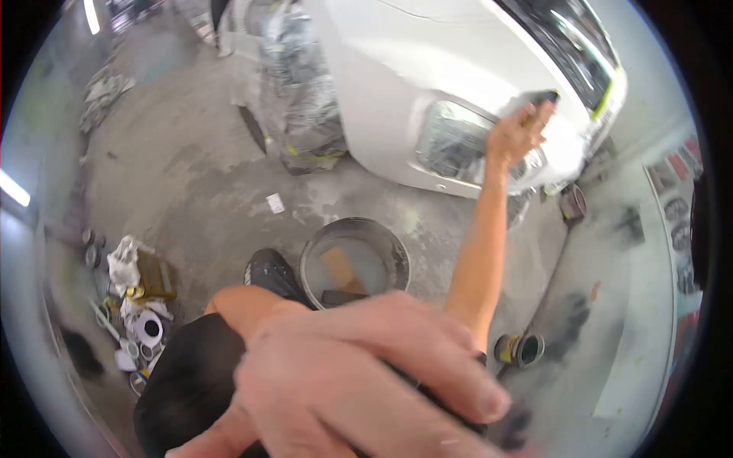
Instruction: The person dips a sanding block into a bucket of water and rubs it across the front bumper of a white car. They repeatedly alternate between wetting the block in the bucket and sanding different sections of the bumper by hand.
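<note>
My right hand (515,137) reaches out to the white car body panel (382,72). Its fingers press a small dark pad (547,97) to the panel, beside an opening covered with clear film (456,137). Very near the camera, my left hand (336,374) fills the lower middle, blurred. Its fingers are apart and I see nothing in them. Below the car stands a round bucket (307,267) of cloudy liquid. A tan rectangular piece (340,267) and a dark block (342,298) are in it.
Plastic film (298,91) wraps the wheel area. Cans, tape rolls (149,327) and a yellowish metal tin (156,275) sit on the left. An open can (528,349) and a reddish pot (573,204) stand along the right wall. My shoe (271,273) touches or nearly touches the bucket.
</note>
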A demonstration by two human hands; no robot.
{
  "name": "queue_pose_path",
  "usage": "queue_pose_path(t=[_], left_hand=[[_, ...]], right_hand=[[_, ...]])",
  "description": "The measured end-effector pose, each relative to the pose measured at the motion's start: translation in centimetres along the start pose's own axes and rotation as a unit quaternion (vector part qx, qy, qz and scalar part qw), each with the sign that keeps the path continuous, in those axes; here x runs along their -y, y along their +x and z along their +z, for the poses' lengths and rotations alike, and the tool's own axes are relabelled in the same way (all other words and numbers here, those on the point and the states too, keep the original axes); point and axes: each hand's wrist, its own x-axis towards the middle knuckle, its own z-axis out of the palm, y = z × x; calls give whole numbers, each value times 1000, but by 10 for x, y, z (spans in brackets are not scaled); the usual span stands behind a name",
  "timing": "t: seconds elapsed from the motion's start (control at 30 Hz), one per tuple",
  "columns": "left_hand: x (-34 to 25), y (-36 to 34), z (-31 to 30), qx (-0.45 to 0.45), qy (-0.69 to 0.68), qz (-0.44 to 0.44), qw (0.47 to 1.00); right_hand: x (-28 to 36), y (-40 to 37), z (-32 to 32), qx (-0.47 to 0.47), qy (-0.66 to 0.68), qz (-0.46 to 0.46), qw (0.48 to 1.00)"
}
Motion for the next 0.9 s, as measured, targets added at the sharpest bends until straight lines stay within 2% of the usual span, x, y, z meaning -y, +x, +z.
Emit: queue_pose_path(t=[0.27, 0.33, 0.47, 0.5, 0.57, 0.6, 0.63, 0.7, 0.8, 0.83, 0.87, 0.9], left_hand=[[-4, -2, 0, 27, -26, -34, 999], [0, -2, -3, 39, -34, -44, 998], [14, -23, -23, 64, 31, -142, 987], [23, -45, -31, 54, 103, -223, 968], [55, -122, -53, -6, 218, -432, 875], [80, -181, -61, -89, 188, -523, 827], [106, -254, -67, -100, 238, -637, 726], [115, -333, -62, 36, 448, -711, 541], [125, -386, -54, 47, 473, -734, 486], [130, -393, -59, 25, 450, -739, 501], [134, -399, -67, 0, 427, -744, 514], [133, -406, -68, -27, 401, -752, 522]], right_hand=[[12, -1, -3, -16, 5, -6, 1000], [7, 3, -4, -15, -13, -34, 999], [3, 4, -5, 4, -37, -37, 999], [3, 4, -5, 9, -37, -31, 999], [5, 5, -6, 22, -39, -18, 999], [5, 4, -6, 22, -42, -4, 999], [6, 3, -5, 25, -45, 7, 999], [23, 8, 0, 31, -71, 54, 996], [94, -2, 23, 22, -66, 106, 992], [116, -12, 35, 2, -76, 72, 994], [133, -24, 40, 11, -86, 0, 996], [141, -33, 35, 51, -77, -43, 995]])
